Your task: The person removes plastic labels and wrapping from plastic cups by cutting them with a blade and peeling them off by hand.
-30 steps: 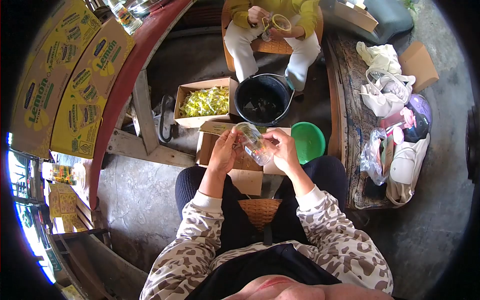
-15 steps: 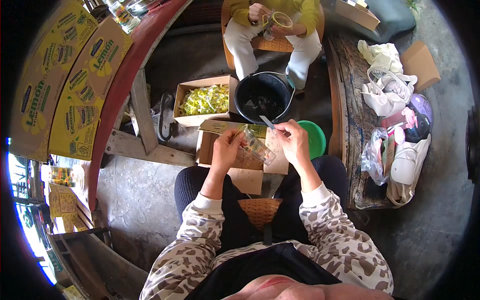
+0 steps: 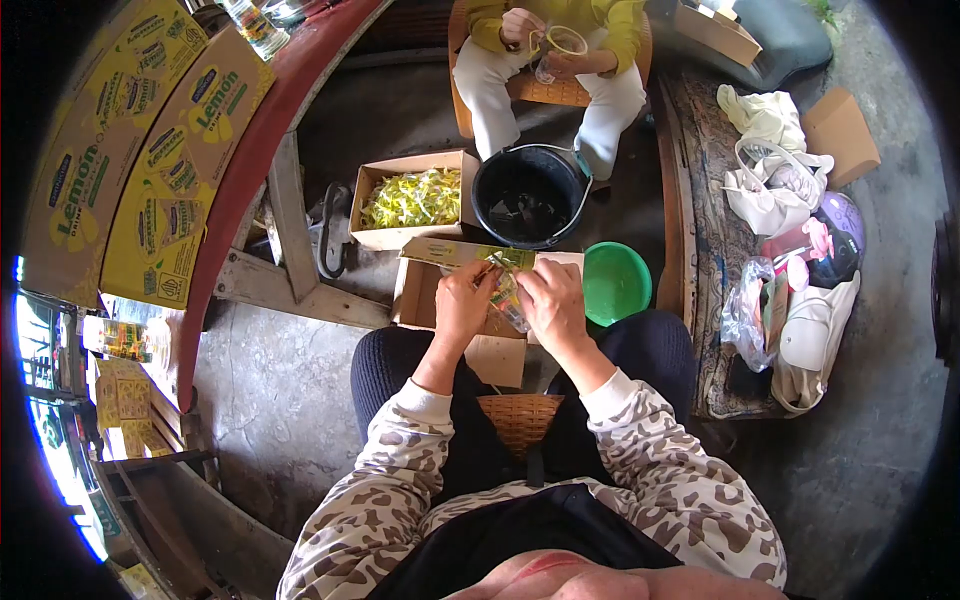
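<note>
From a distance, I am holding a clear cup in the grip of the left hand, whose fingers are pinching near its upper end. The cup is tilting between both hands, above an open carton. The right hand is touching its other side; whether this grip is closing on anything, I cannot tell. Beyond, a box of yellow strips is standing beside a black bucket; a green basin is resting nearby.
</note>
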Demonstrator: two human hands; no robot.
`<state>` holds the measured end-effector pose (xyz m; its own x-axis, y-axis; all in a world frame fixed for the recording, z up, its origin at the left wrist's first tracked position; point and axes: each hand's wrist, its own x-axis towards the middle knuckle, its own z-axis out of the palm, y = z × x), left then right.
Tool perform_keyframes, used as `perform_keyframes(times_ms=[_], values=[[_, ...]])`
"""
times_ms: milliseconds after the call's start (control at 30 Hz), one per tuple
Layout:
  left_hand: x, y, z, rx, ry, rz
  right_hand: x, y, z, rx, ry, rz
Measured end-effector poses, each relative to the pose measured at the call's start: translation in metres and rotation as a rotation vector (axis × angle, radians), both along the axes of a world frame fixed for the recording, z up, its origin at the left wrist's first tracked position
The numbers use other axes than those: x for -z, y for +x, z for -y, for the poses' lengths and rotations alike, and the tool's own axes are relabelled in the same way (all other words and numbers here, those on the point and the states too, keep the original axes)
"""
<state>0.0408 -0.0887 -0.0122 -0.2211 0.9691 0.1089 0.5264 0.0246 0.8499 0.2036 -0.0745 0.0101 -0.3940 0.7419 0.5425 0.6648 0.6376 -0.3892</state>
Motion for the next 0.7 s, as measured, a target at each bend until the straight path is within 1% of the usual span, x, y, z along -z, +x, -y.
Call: perform_keyframes(times_ms=[33, 167, 267, 333, 367, 400, 467, 500, 533, 567, 600, 633, 667, 700], values=[[-0.002, 0.001, 0.0, 0.007, -0.059, -0.012, 0.001, -0.001, 0.001, -0.007, 0.02, 0.017], [-0.002, 0.004, 0.002, 0.013, -0.094, -0.023, 0.014, -0.005, -0.002, 0.01, 0.059, 0.036], [-0.003, 0.006, 0.005, 0.062, -0.112, -0.026, 0.019, -0.006, -0.004, 0.016, 0.005, 0.048], [-0.007, 0.012, 0.011, 0.149, -0.078, 0.04, 0.023, -0.005, -0.008, 0.084, -0.038, 0.068], [-0.006, 0.013, 0.01, 0.149, -0.163, 0.066, 0.024, -0.004, -0.009, 0.118, -0.087, 0.021], [-0.001, 0.011, 0.008, 0.149, -0.162, 0.066, 0.028, -0.001, -0.012, 0.152, -0.179, 0.025], [0.01, 0.003, 0.002, 0.186, -0.19, 0.353, 0.037, 0.005, -0.02, 0.163, -0.36, -0.295], [0.012, 0.0, 0.0, 0.182, -0.187, 0.355, 0.038, 0.008, -0.025, 0.198, -0.466, -0.378], [0.013, -0.003, -0.001, 0.15, -0.212, 0.547, 0.039, 0.015, -0.029, 0.195, -0.47, -0.372], [0.014, -0.007, -0.002, 0.118, -0.235, 0.739, 0.04, 0.019, -0.033, 0.192, -0.521, -0.427], [0.011, -0.01, -0.002, 0.118, -0.234, 0.739, 0.04, 0.023, -0.036, 0.19, -0.572, -0.483], [0.006, -0.012, -0.002, 0.054, -0.301, 0.819, 0.04, 0.026, -0.039, 0.206, -0.672, -0.512], [0.004, -0.016, -0.002, -0.011, -0.369, 0.898, 0.042, 0.028, -0.041, 0.207, -0.671, -0.514], [0.008, -0.021, -0.006, 0.077, -0.336, 1.098, 0.042, 0.028, -0.042, 0.193, -0.707, -0.567]])
